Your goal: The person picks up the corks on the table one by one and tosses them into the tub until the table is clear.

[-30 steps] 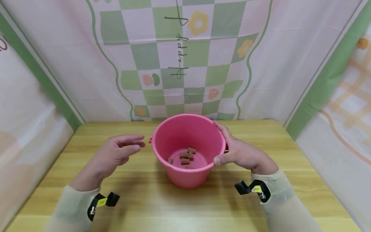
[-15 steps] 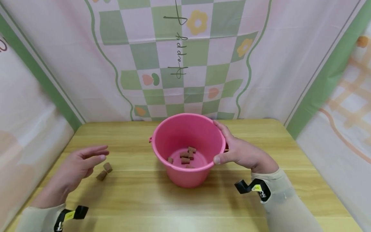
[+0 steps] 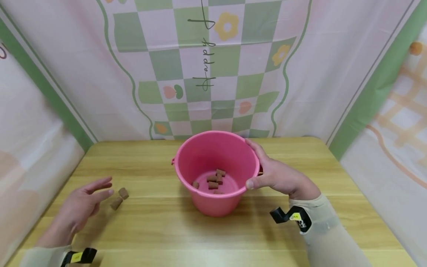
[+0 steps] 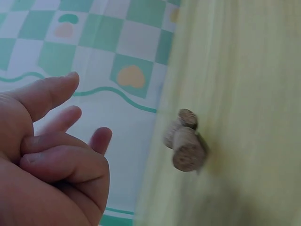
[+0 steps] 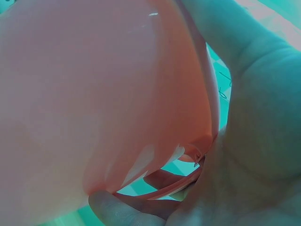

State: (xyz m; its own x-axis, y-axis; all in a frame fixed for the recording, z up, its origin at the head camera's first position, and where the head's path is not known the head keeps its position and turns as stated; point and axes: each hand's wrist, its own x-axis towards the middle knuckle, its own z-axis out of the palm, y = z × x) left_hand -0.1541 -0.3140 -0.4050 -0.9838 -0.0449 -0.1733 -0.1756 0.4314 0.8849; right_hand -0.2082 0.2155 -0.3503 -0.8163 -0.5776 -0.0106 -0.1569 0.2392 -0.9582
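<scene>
A pink plastic bucket (image 3: 217, 206) stands mid-table, with several brown corks (image 3: 213, 185) lying on its floor. My right hand (image 3: 279, 176) grips its right side, thumb on the rim. In the right wrist view the fingers reach around the bucket wall (image 5: 113, 94) by the handle (image 5: 176, 187). At the left, my left hand (image 3: 83, 203) hovers with nothing in it, its fingers loosely bent. Just beyond its fingertips two corks (image 3: 123, 193) lie close together on the wood; the left wrist view shows the corks (image 4: 187, 153) apart from the hand.
The light wooden table (image 3: 186, 244) ends at a patterned cloth backdrop (image 3: 197, 63) behind the bucket. Cloth side panels (image 3: 383, 111) close in both sides. A small handle lug (image 3: 173, 161) sticks out from the bucket's left rim.
My left hand has moved away from the bucket's left side, leftward and toward the table's left edge, uncovering two corks. The right hand and bucket stay in place.
</scene>
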